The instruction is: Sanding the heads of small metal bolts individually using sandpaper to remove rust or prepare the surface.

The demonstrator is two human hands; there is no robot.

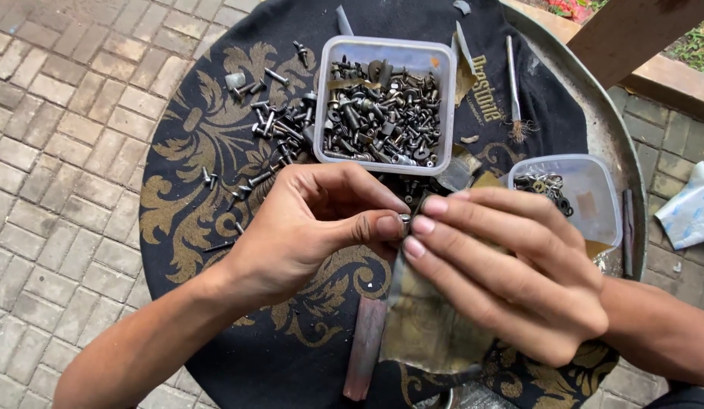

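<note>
My left hand (306,227) and my right hand (503,265) meet above a round table covered with a black cloth with gold ornament (193,189). Between the fingertips of both hands sits a small metal bolt or nut (405,220); my left thumb and fingers pinch it and my right fingertips press against it. Most of the small part is hidden by the fingers. Just beyond the hands stands a clear plastic tub (384,106) full of dark screws, bolts and nuts. Loose screws (268,125) lie scattered on the cloth to its left.
A second, smaller clear tub (575,197) with a few washers stands at the right. A thin metal rod (512,76) lies behind it. A reddish flat bar (365,348) and a worn brownish sheet (424,326) lie under my hands. Brick paving surrounds the table.
</note>
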